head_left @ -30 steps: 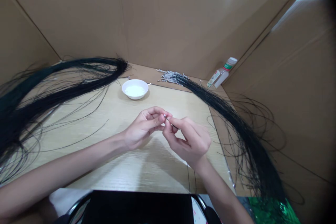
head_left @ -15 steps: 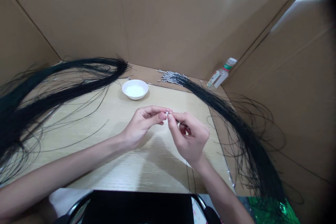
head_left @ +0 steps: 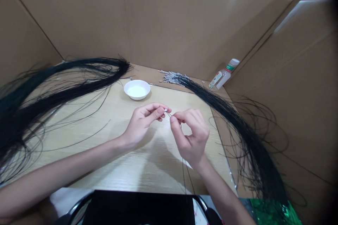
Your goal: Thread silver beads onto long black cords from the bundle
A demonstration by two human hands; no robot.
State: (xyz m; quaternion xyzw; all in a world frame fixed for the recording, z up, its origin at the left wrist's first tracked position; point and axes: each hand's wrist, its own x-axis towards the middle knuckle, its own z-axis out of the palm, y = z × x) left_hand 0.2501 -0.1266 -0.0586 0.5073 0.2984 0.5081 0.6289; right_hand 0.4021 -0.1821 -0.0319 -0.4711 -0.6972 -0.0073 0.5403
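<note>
My left hand pinches a tiny white bead between thumb and forefinger above the wooden table. My right hand is closed in a pinch on a thin black thread, whose tip meets the bead and whose length hangs down toward me. The two hands' fingertips nearly touch over the table's middle.
A white bowl stands behind the hands. A large bundle of black threads sweeps across the left, another bundle with silver beaded ends runs down the right. A small bottle leans in the back right corner. Cardboard walls surround the table.
My right hand has turned and lifted a little, with its fingers curled more upright. The bead pinch in my left hand has shifted slightly up. The thread now hangs further left.
</note>
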